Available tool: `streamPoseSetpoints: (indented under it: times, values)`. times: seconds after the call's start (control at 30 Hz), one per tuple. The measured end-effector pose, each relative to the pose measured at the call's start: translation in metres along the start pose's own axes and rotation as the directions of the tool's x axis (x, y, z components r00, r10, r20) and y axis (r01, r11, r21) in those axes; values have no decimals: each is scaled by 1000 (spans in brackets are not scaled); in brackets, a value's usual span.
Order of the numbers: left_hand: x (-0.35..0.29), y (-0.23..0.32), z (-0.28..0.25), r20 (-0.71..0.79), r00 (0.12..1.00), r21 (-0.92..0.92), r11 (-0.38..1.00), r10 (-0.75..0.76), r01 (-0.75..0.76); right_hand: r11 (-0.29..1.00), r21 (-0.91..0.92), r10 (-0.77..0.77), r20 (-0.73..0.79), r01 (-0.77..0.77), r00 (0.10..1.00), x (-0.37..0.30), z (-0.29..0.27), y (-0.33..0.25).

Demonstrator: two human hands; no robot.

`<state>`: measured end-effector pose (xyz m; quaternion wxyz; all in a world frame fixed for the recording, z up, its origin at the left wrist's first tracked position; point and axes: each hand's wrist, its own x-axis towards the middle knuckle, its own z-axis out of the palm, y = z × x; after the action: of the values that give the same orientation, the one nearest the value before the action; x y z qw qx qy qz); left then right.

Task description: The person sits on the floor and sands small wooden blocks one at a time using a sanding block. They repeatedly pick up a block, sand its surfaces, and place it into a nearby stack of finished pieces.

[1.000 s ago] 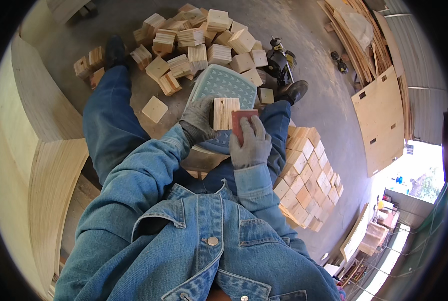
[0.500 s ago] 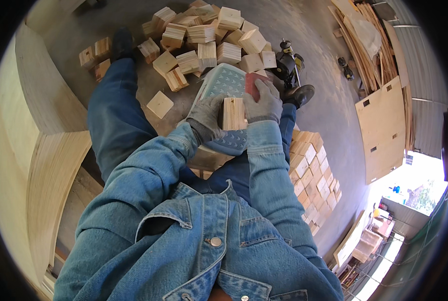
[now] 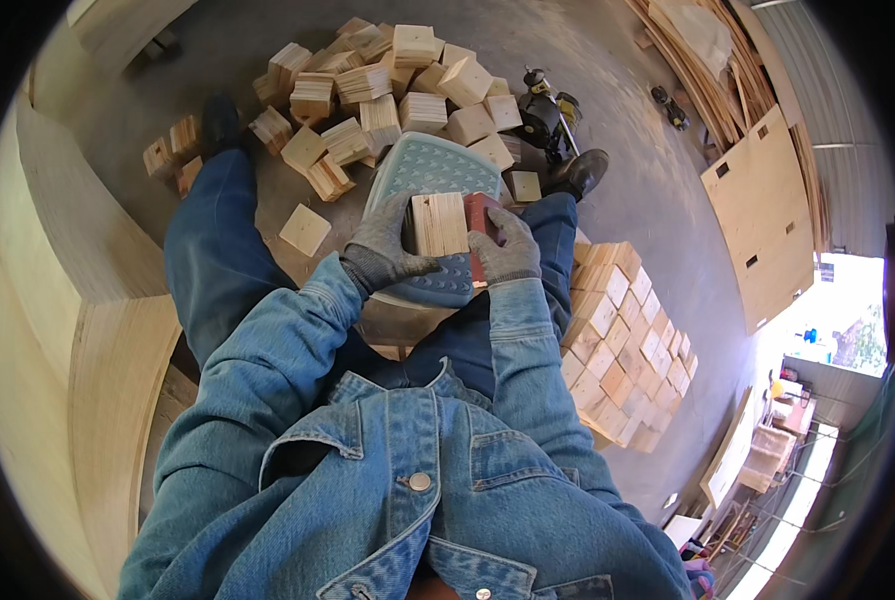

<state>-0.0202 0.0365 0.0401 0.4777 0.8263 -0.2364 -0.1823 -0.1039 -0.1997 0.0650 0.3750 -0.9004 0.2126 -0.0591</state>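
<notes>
My left hand [image 3: 380, 249], in a grey knit glove, is closed round a layered wooden block [image 3: 438, 224] from its left side. The block is held over a pale blue plastic stool top [image 3: 441, 160] with a raised pattern, between my legs. In my gloved right hand [image 3: 510, 250] is a reddish-brown rectangular block [image 3: 478, 217], upright along the wooden block's right side. Its underside and any contact with the wood cannot be made out. My right fingers wrap its right side and lower part.
A loose pile of wooden blocks [image 3: 367, 83] lies ahead, with a single block [image 3: 305, 230] nearer on the left. Neatly stacked blocks [image 3: 627, 345] stand right of my leg. A black-and-yellow tool [image 3: 539, 118] lies by my right shoe. Curved plywood [image 3: 122, 370] rises at left.
The reddish-brown block has come nearer to me along the wooden block's right side, with my right hand. The wooden block has turned and shows a wider face. The view has shifted slightly.
</notes>
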Motion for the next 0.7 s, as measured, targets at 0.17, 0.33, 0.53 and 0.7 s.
streamPoseSetpoints:
  times: [0.17,0.33,0.53,0.7]
  values:
    - [1,1,-3,-75,992,98,991,104,-97,996,-66,-65,11,66,998,1,-2,-14]
    - [7,-9,1,-252,861,302,881,442,-364,992,-105,-72,-44,67,996,7,4,-18]
    - [-7,-5,-2,-140,914,152,920,381,-360,993,-105,34,-111,-46,993,-2,3,9]
    - [-9,-14,7,-176,956,177,963,233,-202,999,9,40,-112,-40,993,-11,-9,8]
